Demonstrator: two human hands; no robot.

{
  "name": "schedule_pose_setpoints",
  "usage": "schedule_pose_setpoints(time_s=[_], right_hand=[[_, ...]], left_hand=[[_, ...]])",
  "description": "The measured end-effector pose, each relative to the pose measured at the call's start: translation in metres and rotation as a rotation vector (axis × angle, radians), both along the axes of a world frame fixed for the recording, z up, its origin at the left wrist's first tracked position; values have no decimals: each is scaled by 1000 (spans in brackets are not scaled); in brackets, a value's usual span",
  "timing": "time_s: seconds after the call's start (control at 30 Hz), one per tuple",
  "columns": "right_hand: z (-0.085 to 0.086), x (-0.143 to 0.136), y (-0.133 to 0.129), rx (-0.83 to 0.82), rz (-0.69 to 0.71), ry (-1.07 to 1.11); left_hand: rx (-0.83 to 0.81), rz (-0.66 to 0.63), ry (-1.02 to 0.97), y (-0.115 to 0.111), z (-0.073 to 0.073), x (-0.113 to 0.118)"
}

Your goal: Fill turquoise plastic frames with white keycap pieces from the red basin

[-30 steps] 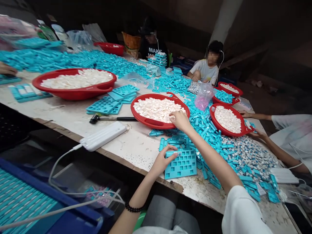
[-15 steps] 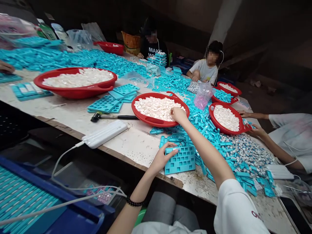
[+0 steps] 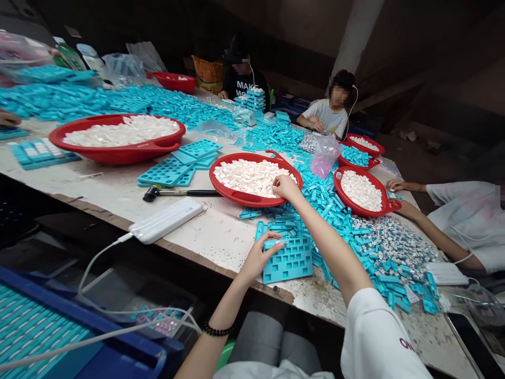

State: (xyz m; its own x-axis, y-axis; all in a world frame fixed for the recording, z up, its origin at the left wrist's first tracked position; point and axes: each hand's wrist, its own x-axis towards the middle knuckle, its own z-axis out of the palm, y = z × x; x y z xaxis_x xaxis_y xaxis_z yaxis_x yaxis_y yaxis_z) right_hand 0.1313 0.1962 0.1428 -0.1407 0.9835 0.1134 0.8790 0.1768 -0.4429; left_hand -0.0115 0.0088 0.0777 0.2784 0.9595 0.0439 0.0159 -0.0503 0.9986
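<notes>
My left hand lies at the upper left of a turquoise tray with rows of square holes, close to the table's front edge. Between its thumb and fingers is a small turquoise plastic piece, held against the tray's top. My right hand reaches over the right side of a red basin heaped with small white pieces. Its fingers are pinched together down at the pieces; what lies between the fingertips is hidden.
Loose turquoise pieces spread beyond my right arm. A hammer, a white power bank with a cable and stacked trays lie leftward. Another red basin stands behind. A co-worker's arm reaches in at right.
The view has shifted slightly, so most things sit a little further left. My hands keep their places at the tray and the basin. The right-hand co-worker's hand has moved slightly.
</notes>
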Motion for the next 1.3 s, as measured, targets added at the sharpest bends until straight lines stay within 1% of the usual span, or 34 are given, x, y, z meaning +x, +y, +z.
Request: schedule_pose_setpoints(time_s=[0.13, 0.23, 0.33, 0.4, 0.47, 0.53, 0.63, 0.7, 0.8, 0.9, 0.97, 1.1, 1.3], right_hand=[[5, 0, -7, 89, 25, 133], [7, 2, -30, 155, 61, 249], [2, 11, -72, 196, 73, 425], [-5, 20, -108, 210, 73, 682], [-11, 29, -145, 214, 71, 822], [-15, 36, -175, 236, 56, 808], [-20, 43, -203, 284, 111, 613], [-24, 46, -211, 286, 182, 521], [-32, 49, -215, 259, 247, 532], [-38, 51, -217, 241, 268, 570], [-40, 53, -219, 243, 280, 574], [-45, 54, -220, 286, 307, 560], [-54, 56, -217, 300, 335, 488]], left_hand=[[0, 15, -3, -1, 1, 0], [-16, 18, -12, -1, 1, -2], [-54, -8, -29, -1, 1, -4], [-90, -44, -63, -1, 1, -6], [-133, -101, -102, -1, 1, -7], [-173, -163, -122, 0, 0, -7], [-197, -202, -145, 2, -4, -8], [-203, -215, -191, 3, -8, -9], [-195, -241, -217, 3, -12, -10], [-195, -237, -180, 2, -13, -9], [-222, -233, -182, 2, -11, -8], [-270, -244, -175, 1, -8, -7], [-234, -248, -138, 1, -8, -10]])
